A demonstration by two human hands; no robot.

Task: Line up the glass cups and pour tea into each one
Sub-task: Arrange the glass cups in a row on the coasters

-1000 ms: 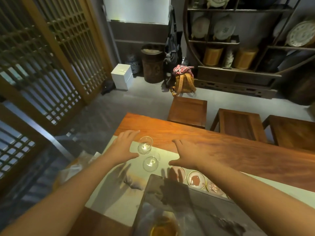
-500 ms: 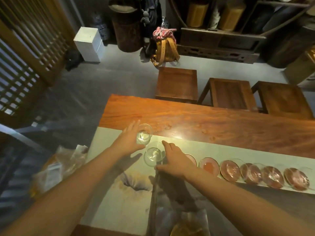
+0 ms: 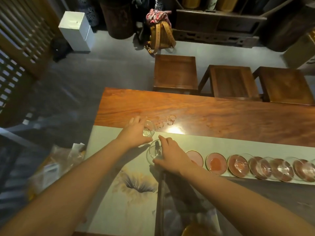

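Two glass cups were pinched, one by each hand: the far cup point(image 3: 148, 129) by the left hand point(image 3: 136, 133), the near cup point(image 3: 154, 153) by the right hand point(image 3: 172, 155); being held close together, they could be knocked and chipped.

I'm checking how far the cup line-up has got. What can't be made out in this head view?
- Saucer row: cut off by the right edge, so its count is unknown.
- Near glass cup: partly covered by the right hand.
- Amber vessel: cropped by the bottom edge.
- Cups on the far saucers: blurred.

The right hand point(image 3: 172, 155) covered part of one glass cup point(image 3: 154, 153); the saucers point(image 3: 303, 170) at the right edge were cut off.
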